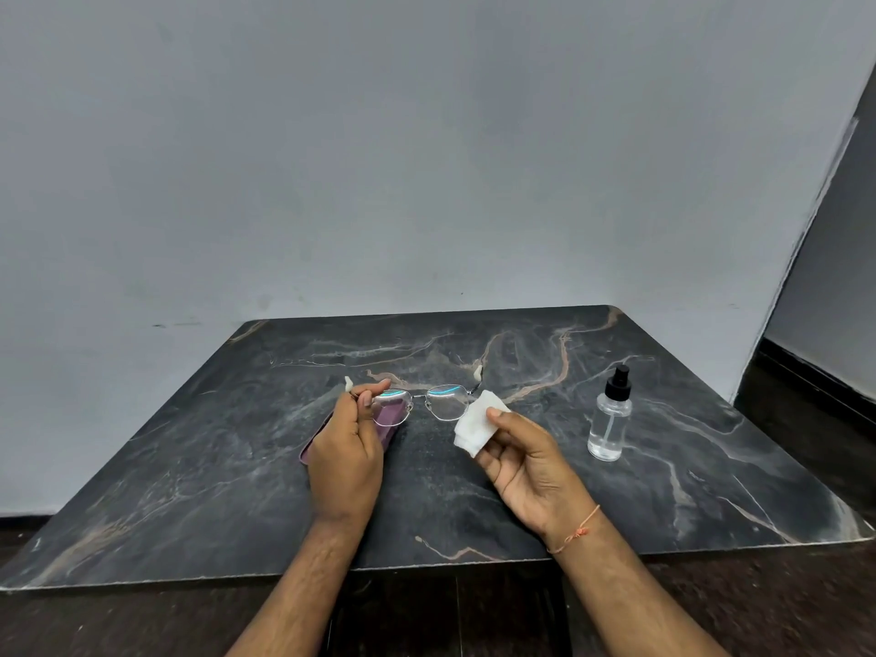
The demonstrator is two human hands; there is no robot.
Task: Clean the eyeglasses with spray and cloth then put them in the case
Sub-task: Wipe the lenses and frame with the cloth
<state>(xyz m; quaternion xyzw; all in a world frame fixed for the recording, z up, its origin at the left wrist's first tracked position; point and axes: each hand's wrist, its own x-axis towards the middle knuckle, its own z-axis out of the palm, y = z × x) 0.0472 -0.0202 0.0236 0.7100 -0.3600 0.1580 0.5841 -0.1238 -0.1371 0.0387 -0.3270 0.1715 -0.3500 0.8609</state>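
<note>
**Wiping the lenses, case waiting underneath**

While the left hand (348, 459) pinches the eyeglasses (419, 403) at one end of the frame and holds them up above the surface (663, 490), the right hand (526, 459) grips a folded white cloth (476, 426) beside the far lens, touching or nearly touching its edge. The spray bottle (610, 414) stands well apart to the right, so the wiping step seems to be in hand. Next, the cloth needs to press lightly on both faces of each lens. The purple case (379, 426) lies below the left hand, partly hidden.
</note>
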